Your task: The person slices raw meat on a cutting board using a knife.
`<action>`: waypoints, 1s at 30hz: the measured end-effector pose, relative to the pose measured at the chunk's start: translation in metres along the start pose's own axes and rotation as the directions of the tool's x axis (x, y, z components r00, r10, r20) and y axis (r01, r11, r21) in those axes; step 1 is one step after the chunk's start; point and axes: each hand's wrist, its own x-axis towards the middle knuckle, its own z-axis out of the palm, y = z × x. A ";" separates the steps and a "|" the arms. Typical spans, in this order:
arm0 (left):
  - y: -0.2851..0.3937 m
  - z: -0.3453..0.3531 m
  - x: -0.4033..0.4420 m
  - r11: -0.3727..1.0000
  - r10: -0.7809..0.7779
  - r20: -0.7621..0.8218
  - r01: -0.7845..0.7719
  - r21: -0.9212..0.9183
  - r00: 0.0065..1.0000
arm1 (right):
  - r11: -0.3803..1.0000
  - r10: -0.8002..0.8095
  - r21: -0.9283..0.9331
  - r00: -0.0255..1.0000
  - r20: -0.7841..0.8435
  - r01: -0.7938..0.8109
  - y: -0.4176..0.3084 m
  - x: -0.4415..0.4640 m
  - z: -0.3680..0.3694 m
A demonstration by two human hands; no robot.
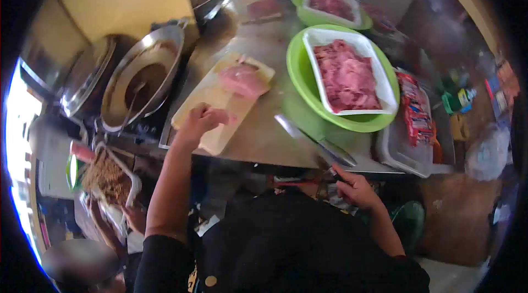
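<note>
My left hand is closed, pinching a small pale pink piece of raw meat over the lower part of the cutting board. A larger slab of raw meat lies on the upper end of this board. In my right hand, at the table's front edge, is a knife, its blade blurred and pointing up and left across the tabletop. Beside that blade rests a dark, long utensil whose kind I cannot make out.
A white tray of cut meat sits in a green basin. Behind it stands another meat tray. Red packets lie in a clear container at right. A large pan stands left. Other people work across the table and at lower left.
</note>
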 end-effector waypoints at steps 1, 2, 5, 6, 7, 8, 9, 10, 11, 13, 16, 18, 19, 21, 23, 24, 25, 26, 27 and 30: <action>0.015 0.005 0.009 0.999 0.018 0.032 -0.016 -0.045 0.999 | 0.999 0.032 0.001 0.999 0.014 -0.032 0.002 -0.002 -0.002; 0.029 0.010 0.018 0.996 0.036 0.058 -0.031 -0.090 0.998 | 0.996 0.075 0.047 0.997 0.010 -0.075 0.005 -0.003 -0.004; 0.099 0.039 0.035 0.992 0.109 0.074 -0.103 -0.073 0.991 | 0.991 0.069 0.106 0.995 0.067 -0.076 0.018 0.002 -0.022; 0.124 0.052 0.038 0.991 0.129 0.066 -0.126 -0.040 0.989 | 0.998 0.042 0.051 0.997 0.059 -0.045 0.021 0.003 -0.026; 0.147 0.064 0.044 0.981 0.190 0.107 -0.192 0.006 0.976 | 1.000 0.010 -0.008 0.998 0.054 -0.010 0.024 0.007 -0.030; 0.169 0.076 0.050 0.965 0.249 0.148 -0.259 0.050 0.957 | 0.997 -0.022 -0.070 0.998 0.052 0.025 0.025 0.011 -0.035; 0.189 0.090 0.058 0.942 0.304 0.190 -0.325 0.089 0.934 | 0.991 -0.073 -0.104 0.994 0.082 0.081 0.025 0.014 -0.040; 0.205 0.104 0.067 0.923 0.329 0.245 -0.365 0.120 0.912 | 0.981 -0.121 -0.138 0.986 0.113 0.136 0.025 0.016 -0.045; 0.220 0.120 0.077 0.901 0.352 0.298 -0.407 0.147 0.887 | 0.975 -0.151 -0.145 0.979 0.133 0.170 0.026 0.019 -0.050; 0.242 0.157 0.098 0.866 0.365 0.442 -0.473 0.161 0.819 | 0.969 -0.190 -0.129 0.968 0.163 0.212 0.030 0.026 -0.058; 0.255 0.213 0.127 0.816 0.324 0.544 -0.519 0.254 0.774 | 0.904 -0.368 -0.168 0.916 0.159 0.392 0.035 0.036 -0.069; 0.250 0.241 0.146 0.768 0.337 0.637 -0.594 0.241 0.693 | 0.925 -0.317 -0.154 0.928 0.195 0.349 0.024 0.036 -0.076; 0.247 0.254 0.156 0.752 0.351 0.675 -0.625 0.210 0.649 | 0.969 -0.188 -0.113 0.954 0.235 0.219 0.005 0.030 -0.080; 0.241 0.275 0.168 0.735 0.360 0.709 -0.653 0.185 0.606 | 0.984 -0.111 -0.104 0.952 0.284 0.146 0.002 0.032 -0.089; 0.238 0.284 0.175 0.729 0.361 0.698 -0.654 0.203 0.618 | 0.947 -0.222 -0.159 0.925 0.308 0.280 0.018 0.046 -0.093; 0.237 0.282 0.176 0.657 0.356 0.648 -0.673 0.340 0.674 | 0.952 -0.195 -0.170 0.930 0.311 0.256 0.019 0.049 -0.095; 0.234 0.280 0.175 0.574 0.356 0.593 -0.670 0.472 0.722 | 0.956 -0.167 -0.180 0.935 0.313 0.231 0.019 0.052 -0.096; 0.232 0.276 0.176 0.480 0.363 0.535 -0.645 0.595 0.763 | 0.960 -0.139 -0.190 0.939 0.315 0.206 0.020 0.054 -0.097; 0.227 0.268 0.181 0.441 0.373 0.526 -0.644 0.625 0.765 | 0.948 -0.181 -0.202 0.940 0.290 0.245 0.021 0.055 -0.098; 0.200 0.213 0.206 0.360 0.392 0.487 -0.617 0.700 0.781 | 0.921 -0.255 -0.234 0.936 0.244 0.312 0.024 0.057 -0.094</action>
